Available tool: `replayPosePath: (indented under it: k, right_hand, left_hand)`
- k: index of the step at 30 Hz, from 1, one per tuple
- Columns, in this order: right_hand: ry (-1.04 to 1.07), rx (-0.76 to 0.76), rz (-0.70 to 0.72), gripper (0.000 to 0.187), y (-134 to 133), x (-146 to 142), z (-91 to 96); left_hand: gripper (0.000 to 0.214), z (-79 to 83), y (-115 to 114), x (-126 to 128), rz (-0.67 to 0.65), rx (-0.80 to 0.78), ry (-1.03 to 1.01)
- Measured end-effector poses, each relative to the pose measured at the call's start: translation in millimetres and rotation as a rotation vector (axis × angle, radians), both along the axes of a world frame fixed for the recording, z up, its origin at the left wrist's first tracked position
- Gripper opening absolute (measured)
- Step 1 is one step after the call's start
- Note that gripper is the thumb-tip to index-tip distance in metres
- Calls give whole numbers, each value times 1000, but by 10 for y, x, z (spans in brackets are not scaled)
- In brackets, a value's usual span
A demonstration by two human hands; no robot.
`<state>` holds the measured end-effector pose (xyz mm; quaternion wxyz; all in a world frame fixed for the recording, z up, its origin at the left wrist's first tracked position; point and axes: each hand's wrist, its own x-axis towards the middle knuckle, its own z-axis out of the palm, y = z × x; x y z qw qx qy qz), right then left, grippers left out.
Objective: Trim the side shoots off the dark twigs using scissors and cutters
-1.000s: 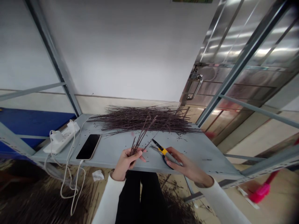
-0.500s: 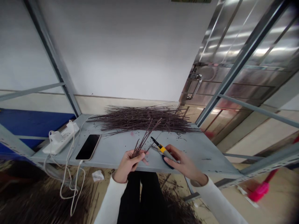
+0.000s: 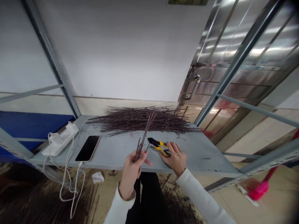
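Note:
My left hand [image 3: 132, 169] is closed around the lower ends of a small bunch of thin dark twigs [image 3: 143, 140], which stand up and lean away over the shelf. My right hand [image 3: 174, 157] grips yellow-handled cutters [image 3: 158, 146], their dark jaws pointing left and close to the held twigs. Behind both hands a large pile of the same dark twigs [image 3: 142, 119] lies across the grey metal shelf [image 3: 201, 155].
A black-screened phone [image 3: 88, 148] lies on the shelf's left part, wired to a white power strip [image 3: 60, 139] with dangling cables. Grey rack posts rise on both sides. A metal door with handle [image 3: 192, 85] stands at right. Twig scraps litter the floor; a pink object [image 3: 258, 190] lies at lower right.
My left hand has lifted the twig bunch more upright. My right hand has turned over the cutters and brought their jaws closer to the twigs.

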<state>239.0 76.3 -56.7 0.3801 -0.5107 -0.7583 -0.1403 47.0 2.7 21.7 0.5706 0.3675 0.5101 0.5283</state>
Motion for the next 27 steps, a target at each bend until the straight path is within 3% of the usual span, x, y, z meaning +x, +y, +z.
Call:
replayPosePath:
  k: [3, 5, 10, 16, 21, 24, 27]
  right_hand:
    - [106, -74, 45, 31, 24, -35, -16]
    - [199, -210, 156, 31, -16, -67, 61]
    - [474, -668, 489, 16, -205, -94, 299]
    - [1018, -1277, 930, 31, -397, -82, 382]
    - [1196, -1770, 1226, 33, -479, -93, 398]
    - [1234, -1757, 1285, 31, -497, -107, 389]
    - [1172, -1550, 1143, 35, -515, -107, 419]
  left_hand:
    - [43, -12, -12, 26, 6, 7, 2]
    - [43, -24, -1, 10, 19, 27, 22]
    - [33, -38, 38, -130, 36, 150, 108]
    - [24, -128, 49, -185, -121, 245, 59]
    - [24, -108, 64, -195, -120, 231, 109]
    - [24, -98, 70, -222, -127, 241, 136]
    - [26, -125, 62, -235, -123, 245, 149]
